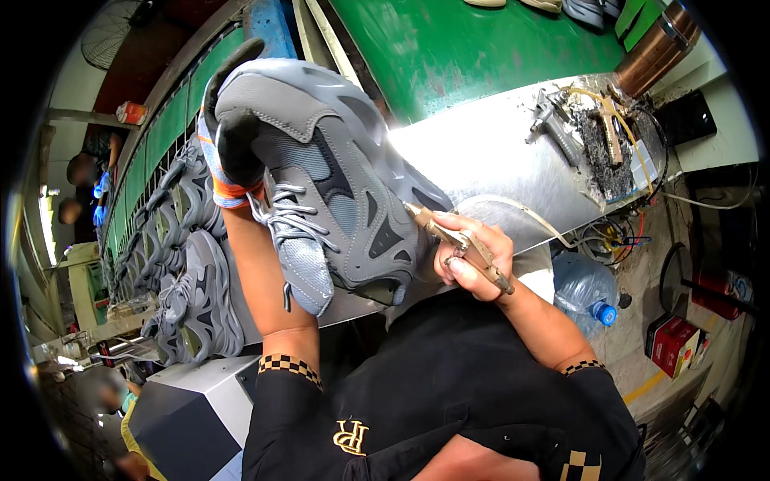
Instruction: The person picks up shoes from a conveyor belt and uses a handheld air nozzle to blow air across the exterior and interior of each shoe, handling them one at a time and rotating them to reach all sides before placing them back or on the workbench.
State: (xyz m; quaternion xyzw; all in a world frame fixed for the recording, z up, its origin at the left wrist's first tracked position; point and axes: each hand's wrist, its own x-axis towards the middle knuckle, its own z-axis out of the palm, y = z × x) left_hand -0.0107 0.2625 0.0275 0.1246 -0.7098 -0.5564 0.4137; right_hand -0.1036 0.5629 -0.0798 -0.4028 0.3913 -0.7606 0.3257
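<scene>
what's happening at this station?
A person holds a grey sneaker up over a metal bench. The gloved left hand grips its heel end; the bare right hand presses a brass-coloured spray tool, fed by a pale hose, against the shoe's side. More grey sneakers sit in a row along the green conveyor to the left.

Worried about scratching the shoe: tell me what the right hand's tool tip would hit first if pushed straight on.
Most likely the grey sneaker: the right hand points its brass-coloured tool at the shoe's side, apparently almost touching; depth unclear.
</scene>
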